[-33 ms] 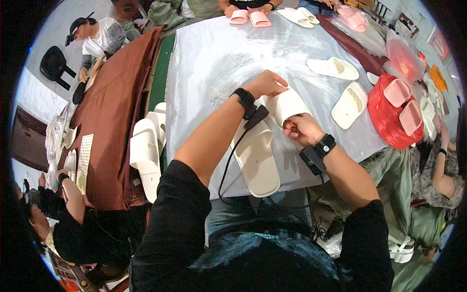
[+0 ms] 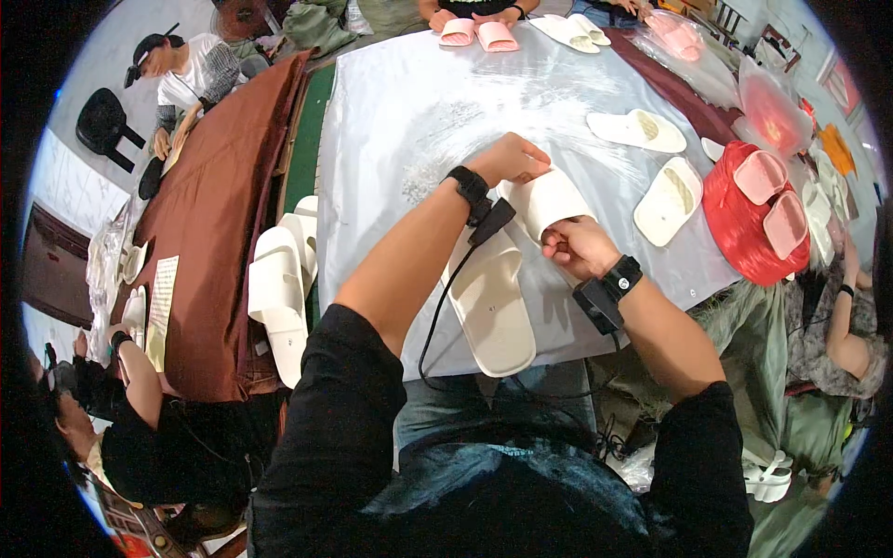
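Note:
In front of me a white slide slipper point(image 2: 555, 197) is held tilted above the table, its strap opening facing me. My left hand point(image 2: 510, 160) is closed at its far left edge, with the fingertips partly hidden behind it. My right hand point(image 2: 579, 247) is curled at the strap opening, fingers bent against the rim; whether a small thing is pinched there cannot be made out. Just below lies another white slipper point(image 2: 493, 312), sole down, its strap partly under my left wrist. Thin clear strands point(image 2: 558, 116) are spread over the table beyond my hands.
The table has a whitish plastic cover point(image 2: 372, 112). White slippers point(image 2: 668, 200) lie at the right, beside pink slippers point(image 2: 784, 225) on a red bundle point(image 2: 730, 219). More white slippers point(image 2: 279, 288) stand left, near a brown-covered table point(image 2: 223, 177). Co-workers sit around; one handles pink slippers point(image 2: 496, 37).

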